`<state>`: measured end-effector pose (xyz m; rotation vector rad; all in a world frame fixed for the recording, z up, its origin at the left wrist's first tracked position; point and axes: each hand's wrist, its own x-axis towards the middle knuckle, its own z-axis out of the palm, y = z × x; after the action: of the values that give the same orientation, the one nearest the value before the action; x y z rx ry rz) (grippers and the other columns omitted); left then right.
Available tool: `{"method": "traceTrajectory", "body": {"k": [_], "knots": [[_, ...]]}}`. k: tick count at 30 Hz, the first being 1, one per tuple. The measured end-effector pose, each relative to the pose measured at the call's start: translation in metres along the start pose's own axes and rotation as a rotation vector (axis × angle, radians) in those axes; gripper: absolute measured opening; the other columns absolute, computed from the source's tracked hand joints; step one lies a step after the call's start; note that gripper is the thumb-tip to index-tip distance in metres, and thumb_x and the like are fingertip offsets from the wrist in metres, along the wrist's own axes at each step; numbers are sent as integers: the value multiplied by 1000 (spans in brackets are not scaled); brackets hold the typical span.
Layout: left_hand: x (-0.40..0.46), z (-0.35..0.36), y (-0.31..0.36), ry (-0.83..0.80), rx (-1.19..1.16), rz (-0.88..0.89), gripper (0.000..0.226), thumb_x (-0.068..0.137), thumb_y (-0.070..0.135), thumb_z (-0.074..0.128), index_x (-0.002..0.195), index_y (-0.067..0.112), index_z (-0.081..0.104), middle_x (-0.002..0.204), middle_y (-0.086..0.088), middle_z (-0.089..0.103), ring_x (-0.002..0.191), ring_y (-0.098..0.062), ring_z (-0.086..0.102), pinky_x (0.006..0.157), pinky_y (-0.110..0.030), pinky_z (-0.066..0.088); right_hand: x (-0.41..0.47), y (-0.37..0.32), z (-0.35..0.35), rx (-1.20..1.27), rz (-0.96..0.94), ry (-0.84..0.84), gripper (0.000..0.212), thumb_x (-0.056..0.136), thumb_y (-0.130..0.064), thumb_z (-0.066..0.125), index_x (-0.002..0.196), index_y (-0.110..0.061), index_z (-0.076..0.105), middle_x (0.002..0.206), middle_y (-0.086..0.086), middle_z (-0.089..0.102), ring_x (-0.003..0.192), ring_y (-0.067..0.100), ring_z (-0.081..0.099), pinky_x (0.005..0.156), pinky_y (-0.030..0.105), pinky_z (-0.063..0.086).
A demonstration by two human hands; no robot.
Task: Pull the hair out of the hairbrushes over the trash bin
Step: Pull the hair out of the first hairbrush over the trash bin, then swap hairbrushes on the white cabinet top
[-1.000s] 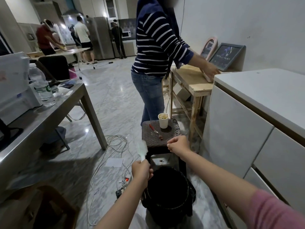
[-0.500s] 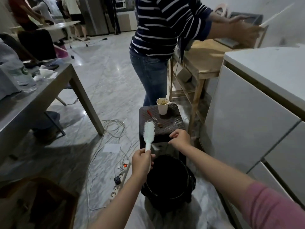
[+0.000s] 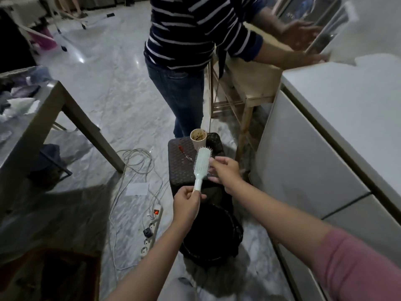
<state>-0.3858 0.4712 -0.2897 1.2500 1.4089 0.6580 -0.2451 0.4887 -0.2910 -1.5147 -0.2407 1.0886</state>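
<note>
Both our arms reach forward and down, bare to the forearm, with a pink sleeve showing on the right upper arm. Our left hand [image 3: 187, 204] sits lower and nearer, fingers curled closed around the handle of the hairbrush [image 3: 201, 168], thumb on top, holding it tilted up and away. Our right hand [image 3: 225, 171] is higher and just to the right, fingers loosely spread, the fingertips [image 3: 211, 162] right at the brush head.

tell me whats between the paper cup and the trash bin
In the head view, the woven stool top, with the hairbrush held above it.
</note>
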Motion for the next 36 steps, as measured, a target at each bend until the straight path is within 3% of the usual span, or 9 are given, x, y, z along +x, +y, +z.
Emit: {"method": "traceTrajectory", "body": {"k": [5, 9, 11, 14, 17, 20, 25, 29, 36], "knots": [[-18, -1, 95, -136, 93, 149, 8, 87, 8, 58, 86, 14, 63, 76, 5, 62, 71, -12, 57, 58, -18, 43, -27, -90, -9, 85, -33, 62, 27, 85, -11, 69, 109, -2, 60, 107, 17, 68, 90, 24, 68, 49, 23, 57], [-29, 1, 168, -311, 142, 237, 22, 84, 3, 58, 103, 11, 65, 89, -4, 67, 71, -11, 59, 56, -15, 47, -50, -165, -24, 166, -78, 161, 21, 84, -6, 68, 103, -1, 62, 107, 21, 67, 90, 29, 69, 46, 24, 57], [-35, 6, 203, -404, 179, 293, 27, 83, 2, 58, 107, 12, 64, 91, -6, 67, 72, -13, 60, 60, -22, 49, -62, -199, -40, 204, -127, 205, 19, 84, -6, 68, 102, -2, 63, 105, 20, 68, 83, 24, 68, 53, 29, 59], [-47, 21, 243, -566, 213, 337, 32, 81, 0, 60, 110, 13, 62, 86, -2, 65, 63, -8, 60, 49, -18, 49, -81, -236, -71, 245, -184, 284, 9, 82, -5, 67, 90, -6, 65, 103, 18, 69, 87, 26, 70, 79, 45, 59], [-68, 53, 272, -710, 284, 418, 39, 76, 0, 62, 113, 8, 64, 82, 1, 65, 58, -4, 59, 47, -16, 48, -109, -261, -115, 288, -262, 406, 4, 83, -1, 65, 86, -4, 65, 94, 16, 67, 78, 24, 68, 70, 39, 60], [-103, 102, 283, -807, 351, 479, 40, 75, 1, 63, 115, 5, 64, 78, -1, 63, 55, -11, 55, 52, -23, 47, -139, -268, -176, 315, -313, 555, 8, 84, -3, 65, 79, -7, 61, 92, 15, 64, 84, 27, 65, 61, 31, 59], [-170, 183, 279, -931, 427, 595, 48, 68, 9, 65, 116, 6, 65, 86, 0, 63, 73, -17, 60, 69, -29, 50, -184, -252, -286, 358, -314, 753, 5, 84, -4, 66, 87, -6, 62, 91, 15, 65, 76, 22, 64, 67, 32, 57], [-234, 254, 260, -1099, 494, 623, 37, 74, 7, 65, 111, 7, 65, 89, 0, 62, 76, -18, 60, 63, -25, 49, -222, -230, -380, 389, -285, 888, 9, 84, -3, 66, 78, -9, 61, 90, 15, 65, 76, 22, 63, 73, 37, 57], [-338, 364, 219, -1304, 611, 655, 46, 73, 9, 71, 118, 3, 62, 101, -1, 58, 86, -24, 66, 77, -33, 54, -280, -175, -522, 329, -177, 1112, 13, 83, -7, 65, 71, -12, 62, 87, 14, 61, 79, 23, 58, 59, 30, 51]]}}
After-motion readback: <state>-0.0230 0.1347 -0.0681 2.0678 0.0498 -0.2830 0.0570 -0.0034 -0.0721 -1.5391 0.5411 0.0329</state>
